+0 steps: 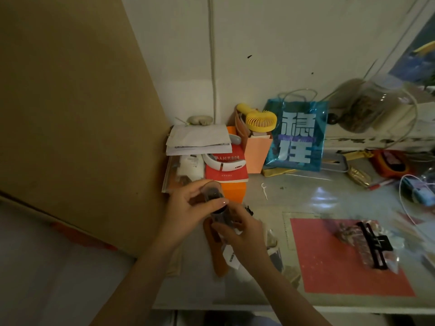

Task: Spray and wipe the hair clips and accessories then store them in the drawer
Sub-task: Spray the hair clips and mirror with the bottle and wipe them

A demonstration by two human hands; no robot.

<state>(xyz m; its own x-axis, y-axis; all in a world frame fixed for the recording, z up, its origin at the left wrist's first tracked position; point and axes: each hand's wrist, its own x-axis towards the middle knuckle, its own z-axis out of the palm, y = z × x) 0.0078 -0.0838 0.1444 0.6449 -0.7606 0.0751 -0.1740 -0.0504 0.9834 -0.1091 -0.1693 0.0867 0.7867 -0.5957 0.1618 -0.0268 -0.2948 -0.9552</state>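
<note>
Dimly, I'm gripping one clear plastic tube with a dark inside point(215, 198) in both left hand point(188, 210) and right hand point(242, 234); contents unreadable. One black claw clip point(374, 243) is blurring on one red mat point(329, 267).

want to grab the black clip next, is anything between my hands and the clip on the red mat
Nothing visible blocks the way across the desk to the black clip. But both the left hand and right hand are holding a clear spray bottle.

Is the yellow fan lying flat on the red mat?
No, the yellow fan stands in an orange paper bag by the wall, far from the red mat.
</note>
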